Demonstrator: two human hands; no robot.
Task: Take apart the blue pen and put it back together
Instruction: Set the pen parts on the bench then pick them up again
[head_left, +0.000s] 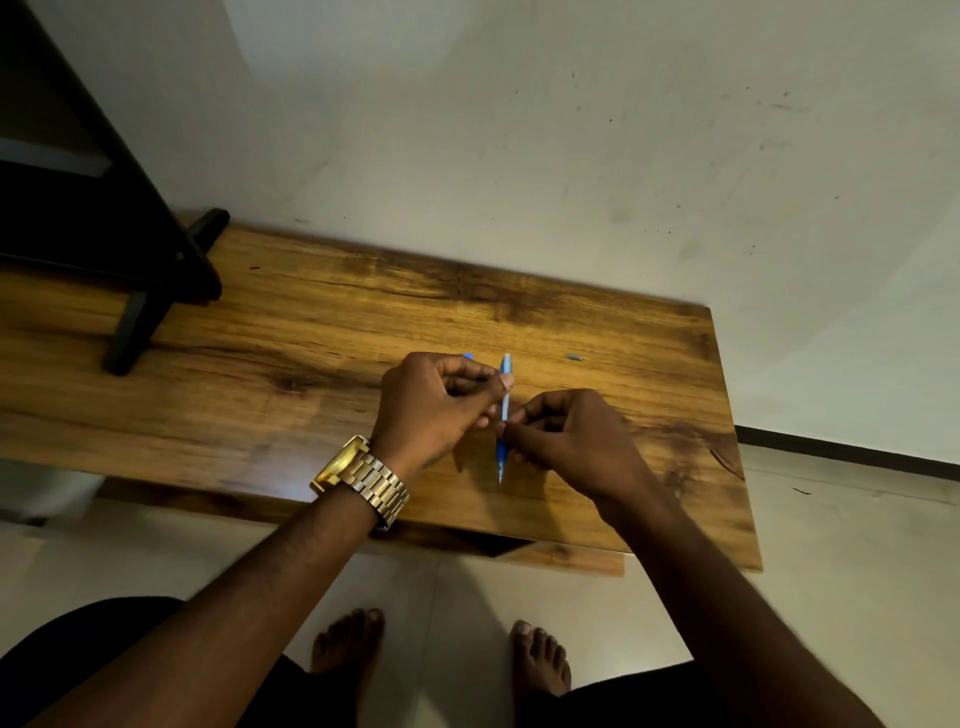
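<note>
Writing: you can read none.
Pen: your left hand (434, 402) and right hand (566, 441) both pinch the blue pen (503, 415), held between them.

home rm | wood table (311, 332) | tile floor (841, 519) | bare feet (348, 644)

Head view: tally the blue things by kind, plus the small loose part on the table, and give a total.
Blue pen, pinched by the left hand and the right hand: 1
Small blue piece behind the left hand: 1
Small grey loose part on the wooden table: 1
Total: 3
</note>
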